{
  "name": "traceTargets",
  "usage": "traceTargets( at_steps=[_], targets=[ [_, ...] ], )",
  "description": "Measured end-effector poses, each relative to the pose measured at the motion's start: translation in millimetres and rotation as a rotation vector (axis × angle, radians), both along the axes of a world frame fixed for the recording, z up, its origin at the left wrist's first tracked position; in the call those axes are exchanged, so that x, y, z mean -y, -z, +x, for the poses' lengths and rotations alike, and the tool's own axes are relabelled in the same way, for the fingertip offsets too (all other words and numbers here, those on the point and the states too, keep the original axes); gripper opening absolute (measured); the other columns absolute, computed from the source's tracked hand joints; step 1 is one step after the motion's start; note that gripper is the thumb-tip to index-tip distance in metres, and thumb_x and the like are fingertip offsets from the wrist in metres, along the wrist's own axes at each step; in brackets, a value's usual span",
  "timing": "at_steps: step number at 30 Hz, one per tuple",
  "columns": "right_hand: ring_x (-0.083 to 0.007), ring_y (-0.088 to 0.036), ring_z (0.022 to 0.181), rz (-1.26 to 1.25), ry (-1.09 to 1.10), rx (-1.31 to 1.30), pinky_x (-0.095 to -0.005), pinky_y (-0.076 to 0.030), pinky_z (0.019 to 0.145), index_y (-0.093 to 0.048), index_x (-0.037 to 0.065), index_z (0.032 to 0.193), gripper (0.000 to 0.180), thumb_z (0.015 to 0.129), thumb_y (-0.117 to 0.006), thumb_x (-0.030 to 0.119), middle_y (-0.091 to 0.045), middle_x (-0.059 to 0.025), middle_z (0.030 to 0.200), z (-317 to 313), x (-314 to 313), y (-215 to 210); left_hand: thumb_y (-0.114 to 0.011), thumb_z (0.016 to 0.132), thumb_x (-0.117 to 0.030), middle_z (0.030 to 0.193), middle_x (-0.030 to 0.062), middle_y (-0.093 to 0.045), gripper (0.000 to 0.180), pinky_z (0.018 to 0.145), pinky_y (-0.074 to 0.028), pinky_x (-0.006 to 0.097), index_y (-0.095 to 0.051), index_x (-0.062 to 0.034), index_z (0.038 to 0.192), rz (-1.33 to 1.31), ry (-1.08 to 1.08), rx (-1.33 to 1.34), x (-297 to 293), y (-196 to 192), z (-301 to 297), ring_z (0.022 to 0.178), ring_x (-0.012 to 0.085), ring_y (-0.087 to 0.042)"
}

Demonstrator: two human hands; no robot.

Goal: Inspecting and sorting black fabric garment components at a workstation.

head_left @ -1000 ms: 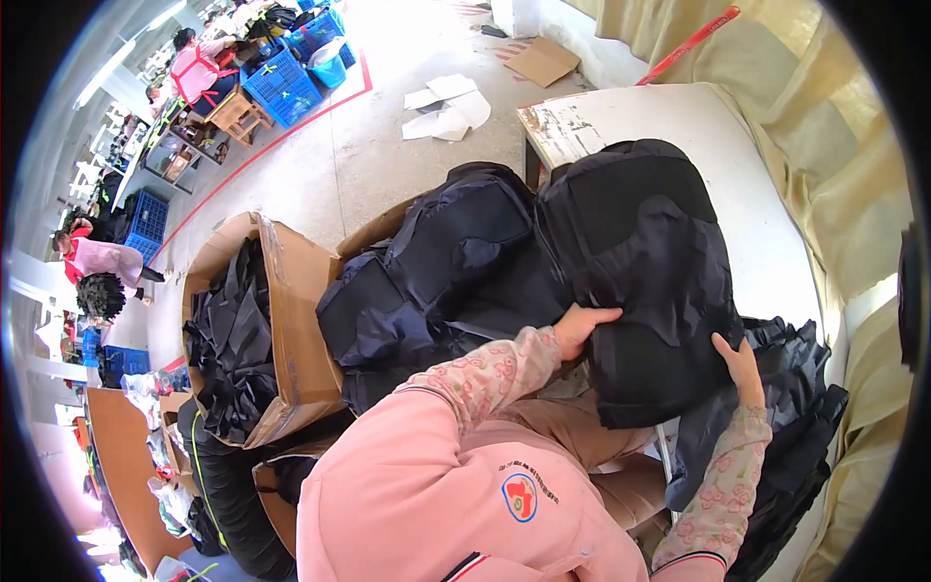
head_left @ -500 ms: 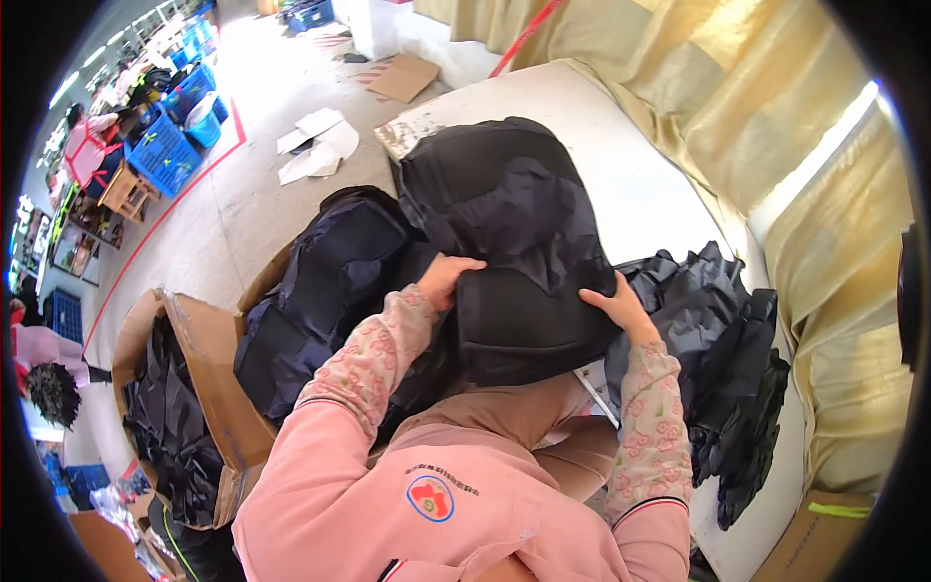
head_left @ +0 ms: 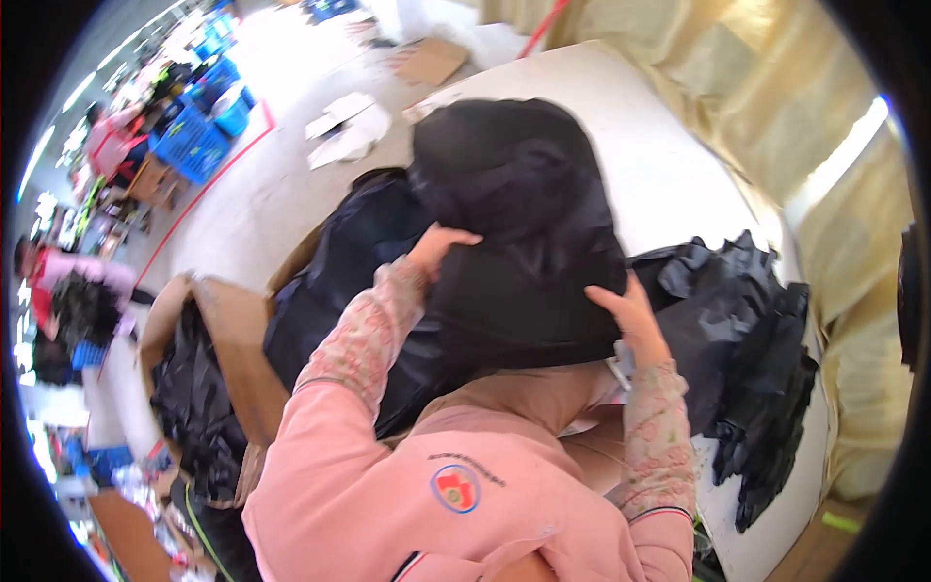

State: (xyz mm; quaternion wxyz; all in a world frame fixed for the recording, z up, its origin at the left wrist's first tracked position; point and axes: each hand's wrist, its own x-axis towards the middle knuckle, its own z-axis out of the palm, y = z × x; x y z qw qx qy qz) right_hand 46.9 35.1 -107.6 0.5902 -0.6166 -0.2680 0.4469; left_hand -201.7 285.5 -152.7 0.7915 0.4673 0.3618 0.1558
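A black fabric bag (head_left: 524,194), rounded at its far end, lies in front of me across the table corner and reaches back to my lap. My left hand (head_left: 441,250) holds its left edge, the thumb on top and the fingers mostly hidden below. At the right edge my right hand (head_left: 630,315) grips it, thumb pointing inward over the cloth. The surface between my hands is dark and slightly blurred. Left of the bag, dark navy bags (head_left: 335,262) lie heaped against my left forearm. Thin crumpled black sheets (head_left: 727,339) are piled beside my right hand.
The white table (head_left: 669,165) runs back to a beige curtain (head_left: 776,107). An open cardboard box (head_left: 233,349) with black material stands at my left. Farther off are paper scraps (head_left: 349,126) on the floor, blue crates (head_left: 192,144) and two people.
The surroundings have shifted slightly right in view. Bunched thin cloth on the bag's middle now looks flatter and more spread out. Both hands still hold the bag's sides.
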Motion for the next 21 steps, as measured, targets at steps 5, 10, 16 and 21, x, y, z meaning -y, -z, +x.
traceTargets(
  at_steps=[5,10,16,21],
  targets=[
    [-0.0186,-0.059,0.101,0.074,-0.085,0.130,-0.0302,-0.046,0.091,-0.047,-0.004,0.126,0.060,0.075,-0.076,0.007,-0.061,-0.0118,0.114,-44,-18,-47,-0.074,0.070,-0.001,0.113,0.0118,-0.063,0.056,0.087,-0.050,0.035,-0.055,0.0014,0.122,0.151,-0.139,0.165,14,-83,-47,0.099,0.0231,-0.061],
    [-0.0196,-0.055,0.109,0.176,-0.223,0.339,-0.0306,-0.042,0.097,-0.044,-0.005,0.131,0.068,0.074,-0.077,0.011,-0.058,-0.0140,0.120,-113,-47,-85,-0.076,0.073,-0.010,0.096,0.0101,-0.068,0.037,0.083,-0.052,0.031,-0.065,0.0042,0.105,0.145,-0.364,-0.031,25,-133,-155,0.084,0.0203,-0.066],
    [-0.0328,-0.049,0.122,0.367,-0.420,0.550,-0.0356,-0.040,0.102,-0.035,-0.004,0.137,0.084,0.072,-0.079,0.024,-0.049,-0.0261,0.131,-216,-57,-47,-0.074,0.077,-0.018,0.095,0.0121,-0.070,0.034,0.084,-0.053,0.034,-0.067,0.0012,0.104,-0.115,-0.583,-0.161,78,-98,-309,0.085,0.0252,-0.068],
    [-0.0409,-0.052,0.110,0.080,-0.814,0.695,-0.0410,-0.043,0.095,-0.029,0.005,0.142,0.086,0.073,-0.076,0.025,-0.053,-0.0249,0.118,-256,-18,79,-0.076,0.071,-0.021,0.093,0.0112,-0.070,0.033,0.081,-0.053,0.038,-0.069,-0.0049,0.100,-0.468,-0.551,-0.378,126,65,-402,0.079,0.0257,-0.067]
  ],
)
